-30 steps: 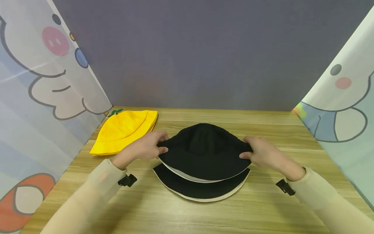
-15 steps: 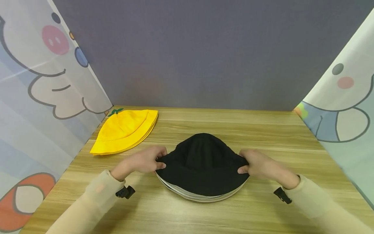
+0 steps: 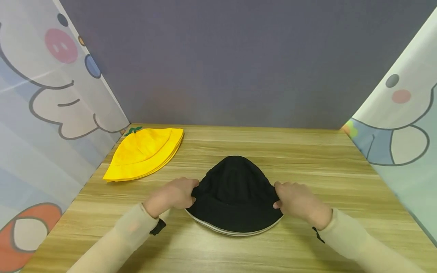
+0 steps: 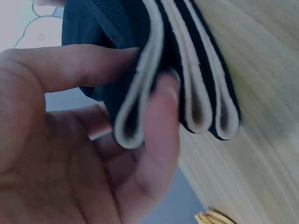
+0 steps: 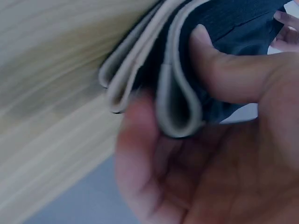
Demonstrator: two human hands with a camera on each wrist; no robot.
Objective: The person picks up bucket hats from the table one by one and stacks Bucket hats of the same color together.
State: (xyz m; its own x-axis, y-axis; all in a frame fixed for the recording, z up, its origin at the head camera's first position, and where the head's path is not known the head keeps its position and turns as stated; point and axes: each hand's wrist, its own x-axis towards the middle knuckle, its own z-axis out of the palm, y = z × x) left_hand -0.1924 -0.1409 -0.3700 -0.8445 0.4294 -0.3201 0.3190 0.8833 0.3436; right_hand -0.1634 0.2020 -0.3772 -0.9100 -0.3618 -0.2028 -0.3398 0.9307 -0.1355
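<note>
A black bucket hat point(image 3: 235, 193) with a pale lining lies folded flat on the wooden table, crown pointing away from me. My left hand point(image 3: 175, 194) pinches the left end of its brim, and my right hand point(image 3: 300, 201) pinches the right end. In the left wrist view, the thumb is on the black top side and a finger sits between this hat and the folded hats point(image 4: 198, 114) beneath. Two lower folded edges point(image 5: 124, 88) show in the right wrist view, under the pinched one. From the head view only thin pale rims of the lower hats appear.
Yellow hats point(image 3: 143, 155), folded and stacked with a green leaf on top, lie at the table's back left. A grey panel point(image 3: 232, 64) stands behind the wooden table point(image 3: 327, 163). Cartoon-printed sheets point(image 3: 399, 113) line both sides.
Both hands brought the black hat down and toward me onto the black hat below, which it now nearly covers. The hands have then drawn slightly inward. The yellow hats stayed put.
</note>
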